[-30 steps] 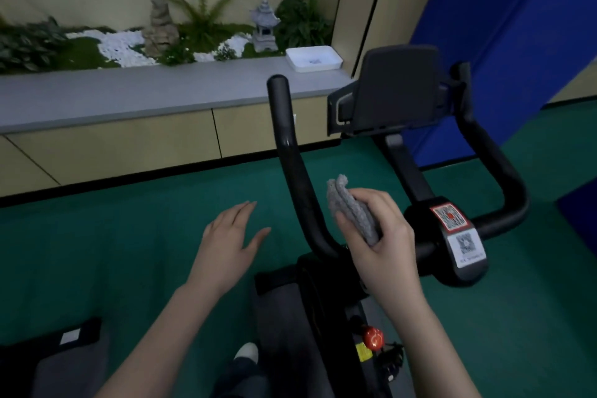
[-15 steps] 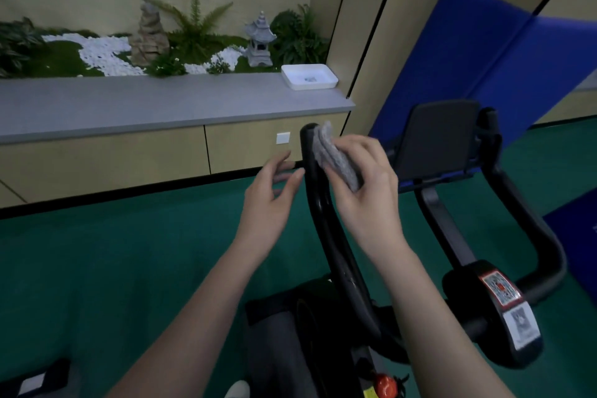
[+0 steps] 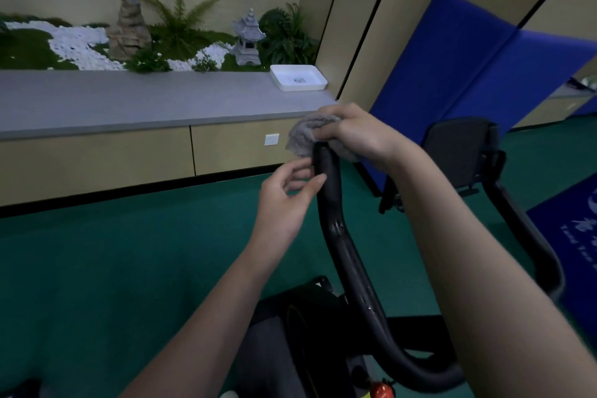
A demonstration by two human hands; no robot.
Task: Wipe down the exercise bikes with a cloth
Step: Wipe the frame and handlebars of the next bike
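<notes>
Wiping: right hand (image 3: 358, 136) caps the bar (image 3: 332, 203) tip with the cloth (image 3: 307, 136).
It grips the bunched cloth tightly; the left hand (image 3: 284, 194), loosely curled and empty, sits just beside the bar below. Best to wrap the cloth right round, then draw it down, twisting.

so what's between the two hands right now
The top end of the black handlebar stands between the left hand and right hand, the grey cloth draped over its tip; head view.
</notes>
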